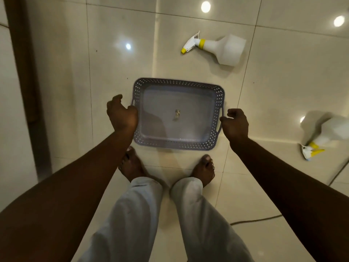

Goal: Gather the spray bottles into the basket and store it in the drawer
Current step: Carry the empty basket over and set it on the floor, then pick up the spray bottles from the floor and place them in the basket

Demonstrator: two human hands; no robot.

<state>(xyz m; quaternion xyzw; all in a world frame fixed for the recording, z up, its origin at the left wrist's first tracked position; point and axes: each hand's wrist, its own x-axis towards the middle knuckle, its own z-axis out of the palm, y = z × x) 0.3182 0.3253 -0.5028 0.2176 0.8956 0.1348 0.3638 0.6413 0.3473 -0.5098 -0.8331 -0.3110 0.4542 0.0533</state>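
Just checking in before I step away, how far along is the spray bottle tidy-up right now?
Barely begun. No bottle is gathered: the basket holds only a small scrap. The left hand and right hand are at its side handles. One spray bottle lies on the tiled floor beyond the basket, another spray bottle to its right. Left: loading both bottles and storing the basket; no drawer is in view.

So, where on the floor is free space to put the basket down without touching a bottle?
The tiles left of the basket, up to the dark door frame, are bare, as is the patch between the basket and the far spray bottle. The right side is tighter: a second spray bottle and a cable lie there.
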